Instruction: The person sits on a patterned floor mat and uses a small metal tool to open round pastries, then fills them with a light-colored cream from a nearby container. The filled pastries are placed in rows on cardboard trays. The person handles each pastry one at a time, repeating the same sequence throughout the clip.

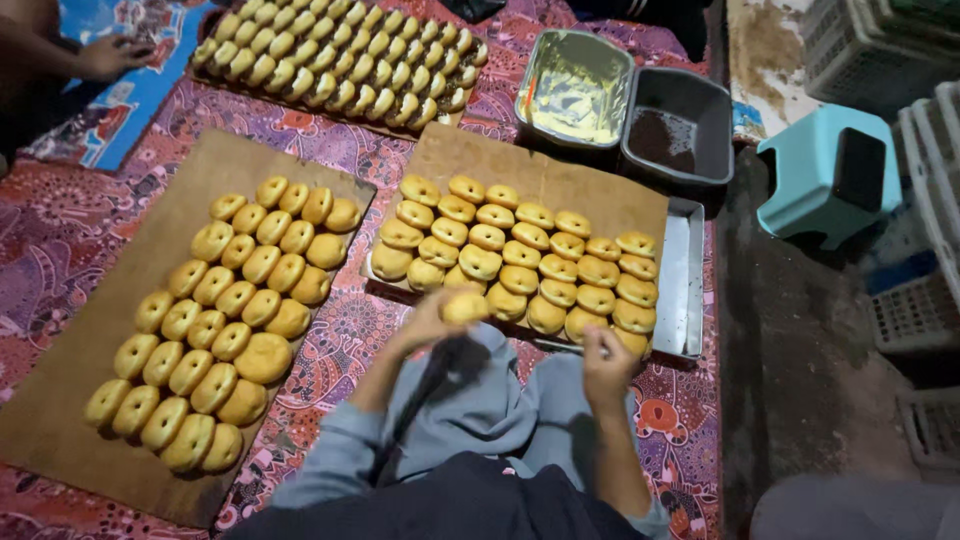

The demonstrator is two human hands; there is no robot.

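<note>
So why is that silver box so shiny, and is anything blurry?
Head view: light glares off the silver box at the top; the floor on the right is dark; the left hand holding a pastry looks slightly soft, while the pastry rows stay sharp.

sleeves: grey-blue, pushed up | garment: grey top | lap: dark cloth

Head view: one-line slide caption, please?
Left hand holds a doughnut; right hand rests by the doughnut tray.

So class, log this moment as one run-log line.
left hand: holds doughnut | right hand: closed, contents unclear, at metal tray edge | wooden board: doughnut rows
</note>
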